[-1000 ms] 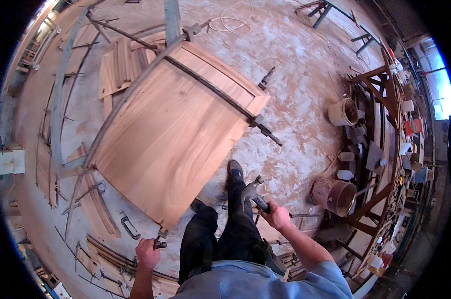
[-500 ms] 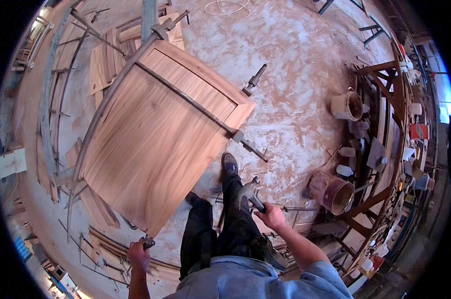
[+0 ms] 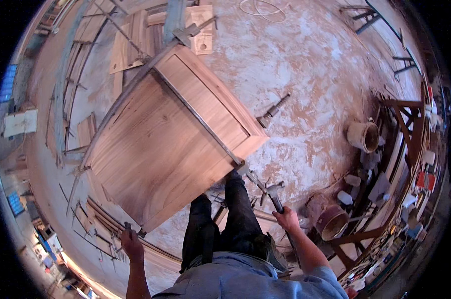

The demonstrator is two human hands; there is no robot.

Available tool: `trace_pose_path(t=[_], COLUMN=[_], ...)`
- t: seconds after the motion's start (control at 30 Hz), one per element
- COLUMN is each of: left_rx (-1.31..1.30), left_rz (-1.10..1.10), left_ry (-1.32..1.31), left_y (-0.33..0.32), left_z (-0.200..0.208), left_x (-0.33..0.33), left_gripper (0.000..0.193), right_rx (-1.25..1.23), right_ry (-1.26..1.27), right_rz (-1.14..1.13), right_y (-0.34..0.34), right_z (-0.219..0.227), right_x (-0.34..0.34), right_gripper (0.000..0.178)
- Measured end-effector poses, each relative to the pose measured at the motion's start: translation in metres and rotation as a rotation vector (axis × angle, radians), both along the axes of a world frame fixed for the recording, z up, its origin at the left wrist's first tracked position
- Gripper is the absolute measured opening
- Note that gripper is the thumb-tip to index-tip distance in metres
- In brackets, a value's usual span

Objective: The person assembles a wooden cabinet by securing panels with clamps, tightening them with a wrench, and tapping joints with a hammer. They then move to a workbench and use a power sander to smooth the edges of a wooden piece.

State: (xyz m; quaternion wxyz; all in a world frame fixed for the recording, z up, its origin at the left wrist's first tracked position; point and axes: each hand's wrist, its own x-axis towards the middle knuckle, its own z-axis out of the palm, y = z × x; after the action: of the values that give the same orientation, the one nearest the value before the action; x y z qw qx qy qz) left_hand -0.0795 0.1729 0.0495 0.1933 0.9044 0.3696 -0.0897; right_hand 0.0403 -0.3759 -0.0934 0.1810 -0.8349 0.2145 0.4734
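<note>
A large wooden panel door (image 3: pixel 151 134) with a framed end lies raised in front of me. A long bar clamp (image 3: pixel 193 112) crosses it, its screw end (image 3: pixel 255 180) sticking out past the right edge. My right hand (image 3: pixel 286 219) is closed round the handle of a claw hammer (image 3: pixel 275 192), whose head is close to that screw end. Beside the door's near corner, my left hand (image 3: pixel 132 245) is closed on a small dark piece (image 3: pixel 128 226); its kind is unclear. A second clamp's screw (image 3: pixel 275 109) juts from the door's far right side.
Two buckets (image 3: pixel 363 136) stand at the right by a cluttered wooden rack (image 3: pixel 414 129). More boards (image 3: pixel 136 40) and clamps lie beyond and left of the door. Long wooden strips (image 3: pixel 106 219) rest on the floor near my left hand. A pale cable (image 3: pixel 263 10) coils at the far side.
The view has shifted, with the door now lower in it. The hammer has come nearer the clamp's screw end. My left hand and its dark piece have moved left, off the door's corner.
</note>
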Motion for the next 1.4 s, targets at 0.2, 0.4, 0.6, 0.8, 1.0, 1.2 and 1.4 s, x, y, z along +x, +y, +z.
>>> trace_pose_path(t=[0.2,0.4,0.6,0.8,1.0,1.2,1.4], left_rx=[0.141,0.239,0.258,0.169,0.008,-0.235,-0.324], left_rz=[0.004,0.010,0.013,0.345,0.600,0.652,0.698], left_ry=[0.120,0.397,0.409,0.258,0.057,-0.064,-0.035], left_y=[-0.017,-0.036,-0.045,-0.044,-0.072,-0.116,-0.129], left_z=[-0.003,0.017,0.014,0.033,0.025,-0.015,-0.038], left_x=[0.037,0.060,0.051,0.045,-0.032,-0.096,-0.139], left_gripper=[0.028,0.037,0.047,0.031,0.028,0.022,0.026], right_rx=[0.136,0.005,0.155,0.068,-0.024,-0.048,-0.016], right_ry=[0.004,0.111,0.103,0.093,0.153,0.190,0.127], right_rz=[0.262,0.107,0.257,-0.045,0.181,0.147,0.300], right_y=[-0.047,-0.035,-0.075,-0.044,-0.082,-0.037,-0.023], right_z=[-0.023,0.008,-0.024,0.011,-0.011,0.044,0.055], right_x=[-0.006,0.041,0.044,0.070,0.064,0.072,0.061], right_gripper=[0.033,0.050,0.053,0.047,0.045,0.035,0.032])
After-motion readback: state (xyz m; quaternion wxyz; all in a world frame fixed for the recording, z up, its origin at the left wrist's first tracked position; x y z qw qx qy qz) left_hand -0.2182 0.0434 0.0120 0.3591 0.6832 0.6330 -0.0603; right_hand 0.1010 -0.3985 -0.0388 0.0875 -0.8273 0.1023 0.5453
